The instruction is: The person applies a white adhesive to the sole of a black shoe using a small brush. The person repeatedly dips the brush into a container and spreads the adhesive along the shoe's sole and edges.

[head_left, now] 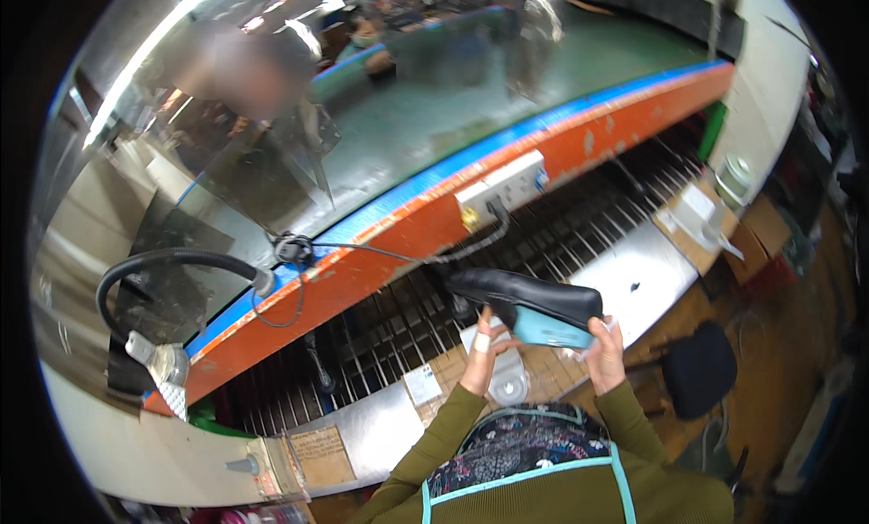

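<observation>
A black shoe [534, 291] is held up in front of me, its long side running across the view. Beneath the black part shows a light blue piece [550, 329]; I cannot tell whether it is a last or a sole. My left hand [487, 350], with a white wrap on one finger, has its fingers closed at the shoe's left end. At the right end, my right hand [604, 352] grips the shoe, thumb near its edge. Some clear, crumpled film [577, 353] shows by the right hand's fingers.
Ahead runs a bar rack [389, 320] below an orange-edged bench [579, 130] with a power strip [502, 191]. A black hose [167, 257] arches at left. A clear round dish [510, 385] lies near my left wrist; a dark stool [699, 370] stands right. Another person is across the bench.
</observation>
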Available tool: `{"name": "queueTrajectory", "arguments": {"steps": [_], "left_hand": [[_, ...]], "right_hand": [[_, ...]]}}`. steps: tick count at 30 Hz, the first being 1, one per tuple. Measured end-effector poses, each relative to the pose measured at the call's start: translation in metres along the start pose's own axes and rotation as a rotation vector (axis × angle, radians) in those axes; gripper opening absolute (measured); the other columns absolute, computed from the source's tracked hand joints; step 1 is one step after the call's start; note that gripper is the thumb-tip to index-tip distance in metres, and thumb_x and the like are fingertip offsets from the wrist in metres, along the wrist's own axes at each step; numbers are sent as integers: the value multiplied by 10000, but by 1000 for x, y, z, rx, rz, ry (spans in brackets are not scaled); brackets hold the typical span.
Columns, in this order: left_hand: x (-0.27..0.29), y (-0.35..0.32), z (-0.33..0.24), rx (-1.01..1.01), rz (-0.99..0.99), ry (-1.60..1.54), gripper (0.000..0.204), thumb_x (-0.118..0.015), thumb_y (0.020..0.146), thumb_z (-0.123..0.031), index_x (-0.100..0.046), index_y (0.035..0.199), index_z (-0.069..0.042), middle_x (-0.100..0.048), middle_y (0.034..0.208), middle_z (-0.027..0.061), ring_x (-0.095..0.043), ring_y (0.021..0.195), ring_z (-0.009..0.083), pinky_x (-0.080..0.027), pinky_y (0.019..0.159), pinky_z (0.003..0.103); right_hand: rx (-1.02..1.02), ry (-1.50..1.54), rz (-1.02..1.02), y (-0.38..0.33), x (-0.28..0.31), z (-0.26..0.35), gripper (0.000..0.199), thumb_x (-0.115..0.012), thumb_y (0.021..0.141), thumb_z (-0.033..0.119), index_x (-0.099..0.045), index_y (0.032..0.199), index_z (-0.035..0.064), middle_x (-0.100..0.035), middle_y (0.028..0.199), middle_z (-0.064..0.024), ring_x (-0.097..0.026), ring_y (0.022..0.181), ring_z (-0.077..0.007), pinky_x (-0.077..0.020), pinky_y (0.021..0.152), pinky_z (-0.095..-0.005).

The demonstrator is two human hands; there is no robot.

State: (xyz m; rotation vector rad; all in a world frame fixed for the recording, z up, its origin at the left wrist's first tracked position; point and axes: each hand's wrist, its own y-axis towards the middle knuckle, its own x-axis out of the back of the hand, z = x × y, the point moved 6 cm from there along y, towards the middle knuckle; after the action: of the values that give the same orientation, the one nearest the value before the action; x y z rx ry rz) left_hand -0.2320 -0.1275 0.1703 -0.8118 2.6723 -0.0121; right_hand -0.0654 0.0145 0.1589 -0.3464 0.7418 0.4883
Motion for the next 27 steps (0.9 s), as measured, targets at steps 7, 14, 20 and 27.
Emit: {"name": "queueTrajectory", "arguments": {"steps": [7, 14, 20, 27], "left_hand": [[58, -36, -1, -276, -359, 81, 746, -499, 954, -476, -191, 1505, -79, -494, 1329, 248, -591, 1126, 304, -403, 1017, 428], [158, -199, 91, -36, -1255, 44, 606, -576, 902, -126, -316, 1446, -60, -565, 1067, 175, -658, 853, 268, -545, 703, 335], [150, -281, 158, 57, -1548, -9, 580, -618, 879, -66, -370, 1397, 20, -572, 977, 168, -638, 729, 227, -571, 642, 355], [175, -237, 150, 14, -1305, 189, 588, -631, 846, -70, -419, 1393, -31, -647, 1001, 183, -654, 748, 198, -522, 645, 308]], "right_hand": [[68, -95, -209, 164, 66, -6, 466, -747, 814, 145, -341, 1045, 138, -535, 1018, -125, -605, 900, -250, -564, 720, -452], [596, -872, -213, 350, 70, -19, 794, -799, 696, 98, -353, 1342, -24, -564, 1198, -191, -562, 1110, -306, -421, 973, -368], [566, -1076, 411, 386, 62, -60, 991, -834, 644, 140, -241, 1420, -34, -605, 1191, -216, -619, 1080, -297, -491, 912, -393], [191, -1808, -170, 356, 122, -77, 639, -795, 620, 88, -424, 1135, 22, -607, 1008, -243, -583, 999, -428, -475, 883, -462]]}}
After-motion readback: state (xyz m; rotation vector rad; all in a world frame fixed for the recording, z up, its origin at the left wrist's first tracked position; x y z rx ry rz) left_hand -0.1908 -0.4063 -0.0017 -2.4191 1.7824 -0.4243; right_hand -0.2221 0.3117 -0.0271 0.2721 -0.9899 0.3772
